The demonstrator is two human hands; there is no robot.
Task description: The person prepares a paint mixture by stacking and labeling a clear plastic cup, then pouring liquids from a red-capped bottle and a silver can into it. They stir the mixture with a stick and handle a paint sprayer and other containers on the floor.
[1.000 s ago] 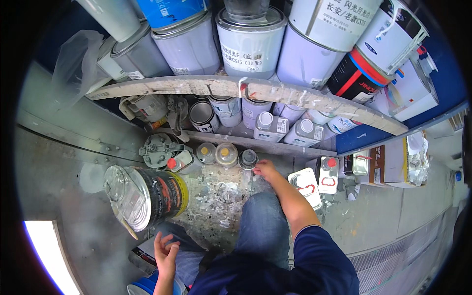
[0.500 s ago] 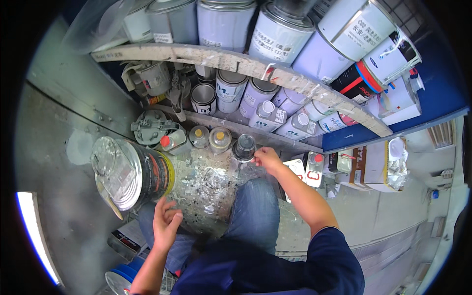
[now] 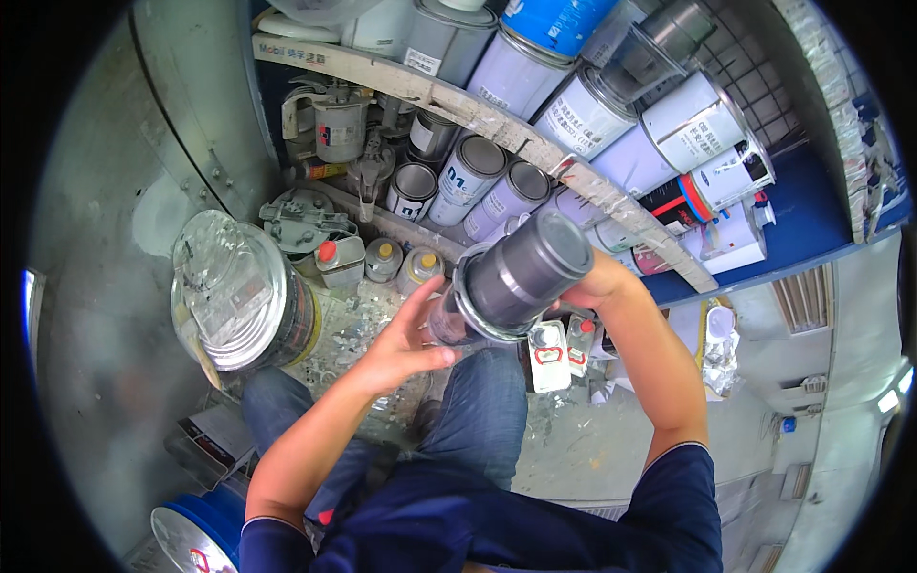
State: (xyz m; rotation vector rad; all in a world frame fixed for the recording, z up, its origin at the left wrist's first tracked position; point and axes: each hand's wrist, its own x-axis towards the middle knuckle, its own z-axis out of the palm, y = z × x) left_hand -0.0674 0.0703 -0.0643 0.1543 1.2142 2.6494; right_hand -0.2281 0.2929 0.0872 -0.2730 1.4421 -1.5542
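A dark grey cylindrical cup [image 3: 521,267], nested in a clear cup with a wide rim [image 3: 449,325], is tilted in the air in front of me. My left hand [image 3: 401,349] is curved round its lower, clear end with thumb and fingers. My right hand [image 3: 607,282] grips it from behind at the upper right, its fingers partly hidden by the cup. Beyond it stand plastic bottles with yellow caps [image 3: 384,256] and a red-capped container [image 3: 339,263]; white cans with red handles [image 3: 549,368] stand below it to the right.
A shelf board [image 3: 420,86] carries several paint cans [image 3: 688,134], with more cans [image 3: 463,177] underneath. A big metal pail [image 3: 224,296] stands at my left beside a steel wall [image 3: 115,172]. A blue drum [image 3: 191,535] is at lower left, boxes [image 3: 716,344] at the right.
The grey cup has been lifted from the ledge toward me and tilted. My left hand has risen from near my lap onto it. The view has swung, shifting the shelves.
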